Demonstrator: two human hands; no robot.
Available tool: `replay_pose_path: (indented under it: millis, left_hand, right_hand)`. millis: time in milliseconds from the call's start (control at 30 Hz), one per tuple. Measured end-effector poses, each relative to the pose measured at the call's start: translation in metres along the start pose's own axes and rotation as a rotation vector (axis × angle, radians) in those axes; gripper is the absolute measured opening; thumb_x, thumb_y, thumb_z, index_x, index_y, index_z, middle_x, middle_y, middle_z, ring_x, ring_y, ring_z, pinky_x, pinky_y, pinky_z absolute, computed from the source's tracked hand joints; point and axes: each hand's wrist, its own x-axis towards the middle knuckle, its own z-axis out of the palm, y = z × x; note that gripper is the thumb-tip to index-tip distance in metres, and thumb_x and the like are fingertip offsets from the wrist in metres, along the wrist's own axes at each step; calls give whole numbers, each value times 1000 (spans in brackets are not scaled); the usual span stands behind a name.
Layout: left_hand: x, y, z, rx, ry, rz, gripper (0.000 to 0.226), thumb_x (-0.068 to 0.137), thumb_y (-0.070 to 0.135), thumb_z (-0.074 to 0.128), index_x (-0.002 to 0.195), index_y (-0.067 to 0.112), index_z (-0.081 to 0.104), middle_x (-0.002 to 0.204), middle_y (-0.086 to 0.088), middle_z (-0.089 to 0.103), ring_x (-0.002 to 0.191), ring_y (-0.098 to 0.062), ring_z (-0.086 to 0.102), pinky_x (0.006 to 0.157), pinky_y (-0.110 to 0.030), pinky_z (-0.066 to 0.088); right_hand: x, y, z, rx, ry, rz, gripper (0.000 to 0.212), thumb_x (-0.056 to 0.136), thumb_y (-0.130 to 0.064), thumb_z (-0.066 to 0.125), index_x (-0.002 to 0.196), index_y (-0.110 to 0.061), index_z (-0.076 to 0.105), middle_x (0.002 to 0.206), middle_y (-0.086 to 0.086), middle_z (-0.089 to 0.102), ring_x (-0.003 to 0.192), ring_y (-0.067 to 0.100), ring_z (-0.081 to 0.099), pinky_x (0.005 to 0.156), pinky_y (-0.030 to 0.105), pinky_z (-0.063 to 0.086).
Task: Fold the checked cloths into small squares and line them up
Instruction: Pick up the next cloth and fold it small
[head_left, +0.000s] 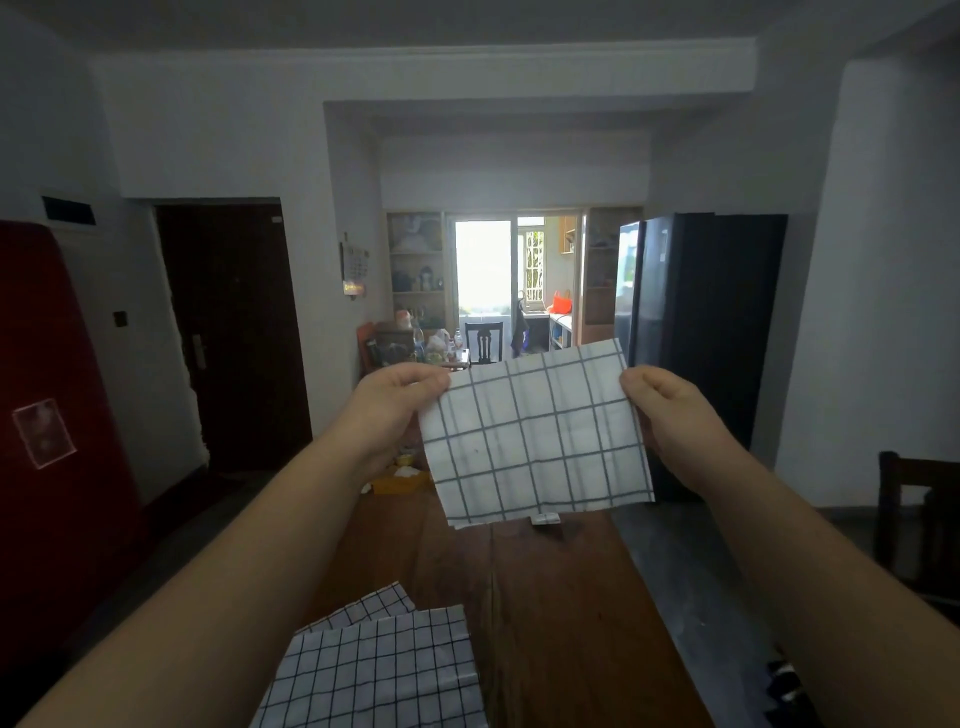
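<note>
Plainly three checked cloths, two hands, one counter.

Starting at the counter's near left corner: two of the cloths, lying flat. Front cloth spread over most of the rear cloth, with only a corner strip of the latter visible past its far edge. Both set askew to the counter's long edge. Cannot tell how many times either is folded.

Above the counter's far half, clear of the wood: the raised cloth, white with a dark grid, held up as a flat, nearly square sheet.

Pinched at its upper left corner by the left hand, fingers curled tight onto the top edge. Pinched at its upper right corner by the right hand, fingers likewise drawn narrow round the side edge. Nothing but cloth in either grip.

Stretched taut between the two pinches, facing the camera. Top edge rising from left to right, so turned a little anticlockwise. Long axis, slight as it is, running across the counter's width. Lower edge hanging free, above the counter.

On the counter's far left end, half hidden behind the left wrist: a yellow box. On the counter's middle, just under the raised cloth's lower edge: a small white object, too small to identify.
</note>
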Motion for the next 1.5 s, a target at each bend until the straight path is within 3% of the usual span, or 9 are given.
replay_pose_path:
  millis: [200, 333, 433, 567, 800, 967, 1233, 1400, 1500]
  left_hand:
    - [4, 3, 1, 19, 62, 1, 17, 97, 24, 68, 107, 13, 76, 100, -8, 78, 82, -20, 77, 63, -31, 60]
    - [4, 4, 3, 111, 123, 66, 11, 94, 27, 72, 98, 21, 79, 101, -1, 78, 89, -19, 76, 74, -37, 64]
    - [1, 6, 0, 143, 134, 92, 10, 95, 26, 71, 98, 22, 79, 99, 0, 78, 91, -21, 75, 81, -41, 63]
    - [-2, 9, -7, 165, 135, 87, 12, 96, 26, 69, 102, 21, 79, 104, -2, 77, 96, -22, 74, 86, -43, 62]
    - [-6, 11, -26, 440, 18, 159, 10, 95, 25, 67, 100, 23, 76, 93, 8, 75, 80, 0, 71, 58, -14, 55]
    - [-8, 20, -38, 762, -255, 65, 10, 94, 19, 69, 103, 23, 73, 90, 7, 77, 85, -4, 72, 70, -17, 54]
    - [4, 28, 2, 873, -472, 168, 37, 92, 55, 60, 117, 32, 72, 111, 14, 72, 103, 1, 64, 94, -25, 51]
    - [11, 31, 43, 806, -450, 327, 23, 100, 41, 59, 90, 27, 74, 68, 23, 64, 67, 7, 58, 62, -13, 41]
    - [14, 24, 49, 752, -437, 344, 26, 101, 37, 59, 79, 27, 70, 61, 17, 59, 61, 4, 53, 62, -19, 41]
  right_hand:
    - [-1, 2, 6, 41, -85, 22, 22, 101, -22, 55, 119, -16, 66, 116, 16, 69, 105, 32, 70, 92, 55, 56]
    - [2, 1, 16, -101, -27, -121, 20, 101, -18, 57, 107, -10, 74, 98, 0, 73, 92, 13, 68, 79, 20, 55]
    - [0, -2, 23, -134, -28, -139, 18, 100, -16, 59, 104, -8, 75, 93, -3, 74, 85, 6, 68, 70, 10, 50]
    - [-1, -7, 24, -194, -155, -97, 16, 96, -13, 64, 108, -11, 73, 95, 0, 75, 76, -3, 70, 62, 9, 51]
    - [9, -15, 26, -374, -136, -145, 8, 93, -17, 69, 95, -17, 77, 88, -12, 73, 78, -9, 65, 71, 12, 45]
    - [9, -29, 29, -516, -187, -277, 9, 94, -17, 68, 94, -16, 76, 94, -15, 71, 89, -14, 60, 71, 2, 39]
    - [5, -51, 41, -672, -232, -346, 8, 93, -26, 68, 93, -25, 76, 99, -15, 71, 99, -2, 61, 86, 23, 44]
    - [4, -57, 43, -719, -222, -380, 9, 92, -25, 67, 94, -23, 76, 97, -12, 72, 96, 3, 62, 88, 29, 48]
    - [6, -57, 37, -702, -180, -372, 9, 93, -25, 67, 94, -23, 76, 97, -13, 71, 95, 2, 61, 86, 26, 48]
